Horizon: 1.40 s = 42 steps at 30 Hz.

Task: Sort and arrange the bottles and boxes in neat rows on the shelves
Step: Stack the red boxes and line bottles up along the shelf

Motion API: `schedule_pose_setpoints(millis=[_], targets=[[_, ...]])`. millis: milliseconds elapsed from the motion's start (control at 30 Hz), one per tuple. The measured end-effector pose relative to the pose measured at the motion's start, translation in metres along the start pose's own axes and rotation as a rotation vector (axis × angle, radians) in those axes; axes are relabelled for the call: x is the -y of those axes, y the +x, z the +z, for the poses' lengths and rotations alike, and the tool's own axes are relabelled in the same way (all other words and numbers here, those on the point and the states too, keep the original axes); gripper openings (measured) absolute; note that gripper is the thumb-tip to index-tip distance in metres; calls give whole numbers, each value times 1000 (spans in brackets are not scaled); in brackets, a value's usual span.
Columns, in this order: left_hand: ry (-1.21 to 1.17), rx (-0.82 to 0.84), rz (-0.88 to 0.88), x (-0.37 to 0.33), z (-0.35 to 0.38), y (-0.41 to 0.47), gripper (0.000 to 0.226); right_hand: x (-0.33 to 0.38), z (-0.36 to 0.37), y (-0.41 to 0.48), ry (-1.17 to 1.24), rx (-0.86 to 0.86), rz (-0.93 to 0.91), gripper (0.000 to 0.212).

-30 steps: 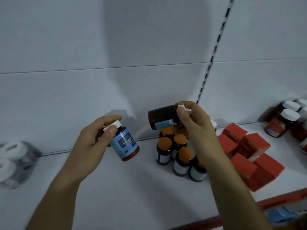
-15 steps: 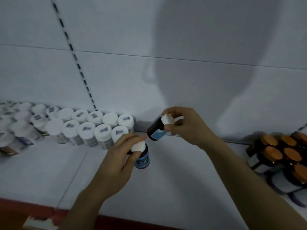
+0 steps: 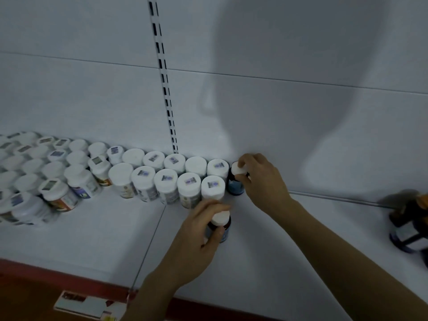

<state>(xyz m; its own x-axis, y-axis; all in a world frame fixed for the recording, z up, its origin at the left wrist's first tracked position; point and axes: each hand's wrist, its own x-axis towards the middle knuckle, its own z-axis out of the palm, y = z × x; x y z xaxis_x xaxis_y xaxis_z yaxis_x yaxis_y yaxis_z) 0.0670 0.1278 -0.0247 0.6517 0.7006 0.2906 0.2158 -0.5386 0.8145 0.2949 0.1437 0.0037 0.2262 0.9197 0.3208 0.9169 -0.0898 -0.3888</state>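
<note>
My right hand [image 3: 261, 179] grips a brown bottle with a white cap and blue label [image 3: 235, 185] by its cap, upright at the back of the white shelf [image 3: 278, 239], right beside the end of the back row of white-capped bottles [image 3: 176, 174]. My left hand [image 3: 199, 235] holds a second brown bottle with a white cap and blue label [image 3: 221, 224] upright, in front of the front row's right end. Whether either bottle rests on the shelf, I cannot tell.
Many more white-capped bottles [image 3: 46, 172] crowd the shelf at the left, some tilted. Dark bottles with orange caps [image 3: 410, 228] stand at the right edge. A slotted upright [image 3: 165, 89] runs up the back wall. The shelf has a red front edge [image 3: 46, 272] with a price tag [image 3: 85, 304].
The view swung left from the orange-capped bottles and red boxes to the white-capped rows. Both hands carried their bottles along and lowered them upright by the rows' right end.
</note>
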Motion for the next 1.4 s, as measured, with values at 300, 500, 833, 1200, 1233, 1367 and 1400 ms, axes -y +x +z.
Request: schedule_pose_setpoints(millis=[300,500,833,1200,1233,1367,1400], targets=[[-14,64,-167,18,8,-7,71,3,-19,-56,399,-86,83,23],[-216,168,-130,1,22,3,62,8,-25,-98,681,174,-13,38],[-255,236,-109,4,42,26,50,-18,-51,-83,568,31,154,25],[284,141,116,27,63,16,29,-43,-22,-30,99,-50,-1,29],[288,139,118,28,63,15,29,-42,-21,-30,61,-43,-15,28],[293,140,118,30,63,15,25,-26,-27,-26,-128,-121,-139,31],[292,138,118,30,63,16,25,-21,-30,-21,-174,-122,-210,32]])
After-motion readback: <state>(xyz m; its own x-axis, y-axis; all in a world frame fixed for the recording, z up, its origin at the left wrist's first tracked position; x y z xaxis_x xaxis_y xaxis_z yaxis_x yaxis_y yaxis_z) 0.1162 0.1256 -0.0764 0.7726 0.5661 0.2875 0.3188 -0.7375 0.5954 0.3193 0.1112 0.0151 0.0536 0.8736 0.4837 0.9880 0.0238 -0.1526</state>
